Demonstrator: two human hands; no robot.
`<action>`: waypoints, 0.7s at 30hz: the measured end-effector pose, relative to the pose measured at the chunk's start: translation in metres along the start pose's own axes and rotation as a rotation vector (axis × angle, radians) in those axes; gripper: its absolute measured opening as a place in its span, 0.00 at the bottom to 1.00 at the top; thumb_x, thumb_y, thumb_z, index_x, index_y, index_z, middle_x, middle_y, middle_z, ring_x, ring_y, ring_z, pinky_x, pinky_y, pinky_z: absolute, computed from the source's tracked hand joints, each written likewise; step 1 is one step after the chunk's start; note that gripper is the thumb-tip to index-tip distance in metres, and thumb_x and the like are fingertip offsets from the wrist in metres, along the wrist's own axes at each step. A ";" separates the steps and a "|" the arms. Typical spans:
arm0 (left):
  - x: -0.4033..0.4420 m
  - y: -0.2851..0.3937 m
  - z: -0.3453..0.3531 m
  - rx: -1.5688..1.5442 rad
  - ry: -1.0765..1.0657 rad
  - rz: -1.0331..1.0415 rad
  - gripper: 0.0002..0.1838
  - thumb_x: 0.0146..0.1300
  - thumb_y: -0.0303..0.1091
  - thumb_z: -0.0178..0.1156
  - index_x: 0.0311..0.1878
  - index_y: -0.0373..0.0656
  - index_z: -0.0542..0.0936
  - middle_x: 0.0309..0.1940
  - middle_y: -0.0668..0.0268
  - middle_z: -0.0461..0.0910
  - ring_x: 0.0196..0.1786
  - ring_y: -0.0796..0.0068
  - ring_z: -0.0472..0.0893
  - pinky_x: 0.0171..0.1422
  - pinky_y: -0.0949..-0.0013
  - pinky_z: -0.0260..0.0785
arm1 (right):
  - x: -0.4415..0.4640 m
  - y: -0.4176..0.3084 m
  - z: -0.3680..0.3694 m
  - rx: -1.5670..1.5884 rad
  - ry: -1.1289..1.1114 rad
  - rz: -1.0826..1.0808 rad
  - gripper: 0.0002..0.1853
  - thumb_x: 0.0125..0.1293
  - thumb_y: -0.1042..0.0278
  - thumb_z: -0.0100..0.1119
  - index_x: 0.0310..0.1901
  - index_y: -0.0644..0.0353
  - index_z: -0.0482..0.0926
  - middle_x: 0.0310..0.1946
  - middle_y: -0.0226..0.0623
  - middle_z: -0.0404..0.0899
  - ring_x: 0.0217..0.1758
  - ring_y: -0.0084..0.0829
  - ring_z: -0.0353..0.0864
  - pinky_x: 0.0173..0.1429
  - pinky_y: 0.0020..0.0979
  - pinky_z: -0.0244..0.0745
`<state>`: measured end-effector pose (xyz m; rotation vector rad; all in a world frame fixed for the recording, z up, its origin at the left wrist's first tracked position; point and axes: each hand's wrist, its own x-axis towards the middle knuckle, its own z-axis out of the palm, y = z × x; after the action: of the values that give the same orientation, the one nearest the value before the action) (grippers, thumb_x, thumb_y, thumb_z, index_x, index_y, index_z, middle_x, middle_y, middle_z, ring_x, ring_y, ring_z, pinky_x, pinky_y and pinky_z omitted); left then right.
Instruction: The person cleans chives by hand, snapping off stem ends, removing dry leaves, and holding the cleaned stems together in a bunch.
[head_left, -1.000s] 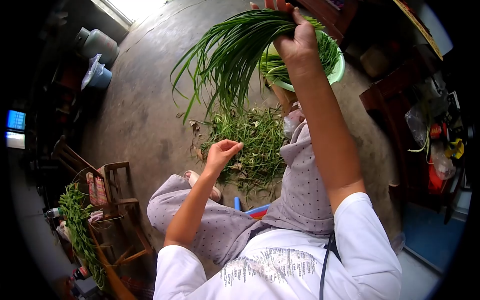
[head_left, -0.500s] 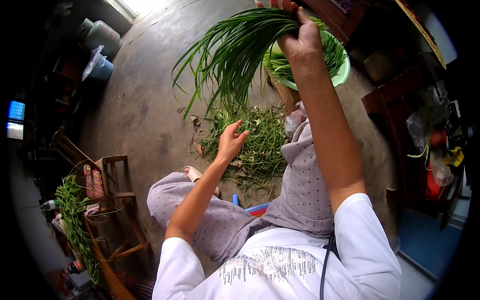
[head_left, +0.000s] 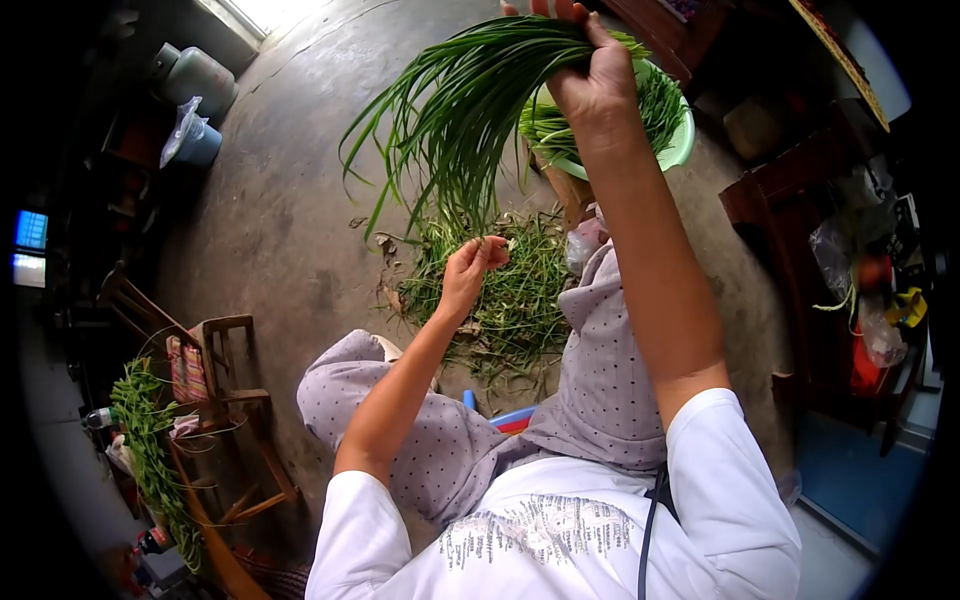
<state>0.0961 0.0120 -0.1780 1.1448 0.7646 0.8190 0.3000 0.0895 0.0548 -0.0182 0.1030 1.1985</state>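
My right hand (head_left: pixel 603 80) is raised at the top of the view, closed around a bunch of garlic chives (head_left: pixel 470 95). The long green leaves droop to the left and downward. Below the hanging tips is my left hand (head_left: pixel 468 275), its fingers drawn together in a pinch; anything in them is too small to make out. On the floor beneath it spreads a heap of chive trimmings (head_left: pixel 520 300) mixed with dry, brownish bits. Behind my right wrist, a pale green basin (head_left: pixel 686 140) holds more chives (head_left: pixel 660 108), partly hidden by my arm.
To the left, a wooden chair (head_left: pixel 230 360) stands near a pile of green stalks (head_left: pixel 150 440). A gas cylinder (head_left: pixel 200 78) and a blue bucket (head_left: pixel 198 145) with a plastic bag are farther back. Dark wooden furniture (head_left: pixel 775 220) lines the right side.
My left hand's fingers have gone from spread apart to pinched together, and the hand has shifted slightly right. The right hand still holds the chives up, nearly unmoved.
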 end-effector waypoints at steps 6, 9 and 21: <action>-0.016 0.007 -0.003 0.348 -0.023 -0.019 0.14 0.69 0.37 0.49 0.37 0.38 0.79 0.16 0.77 0.63 0.21 0.87 0.61 0.25 0.78 0.56 | 0.008 -0.007 -0.008 0.013 -0.013 -0.007 0.12 0.72 0.64 0.35 0.36 0.61 0.68 0.37 0.43 0.79 0.52 0.46 0.76 0.61 0.65 0.62; -0.019 0.010 -0.004 0.407 -0.001 0.029 0.13 0.68 0.37 0.50 0.37 0.40 0.80 0.13 0.78 0.60 0.18 0.88 0.57 0.22 0.78 0.50 | 0.011 -0.010 -0.011 0.001 -0.068 -0.005 0.13 0.72 0.64 0.36 0.35 0.60 0.68 0.37 0.41 0.80 0.53 0.46 0.75 0.61 0.65 0.60; -0.038 0.013 -0.012 0.553 -0.066 0.046 0.14 0.70 0.35 0.46 0.52 0.43 0.76 0.15 0.80 0.54 0.19 0.88 0.52 0.22 0.78 0.45 | 0.021 -0.019 -0.021 0.039 -0.113 0.019 0.14 0.71 0.64 0.38 0.32 0.61 0.71 0.36 0.41 0.80 0.53 0.46 0.76 0.62 0.64 0.60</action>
<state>0.0650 -0.0124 -0.1644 1.6772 0.9430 0.6159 0.3240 0.1006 0.0315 0.0851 0.0276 1.2135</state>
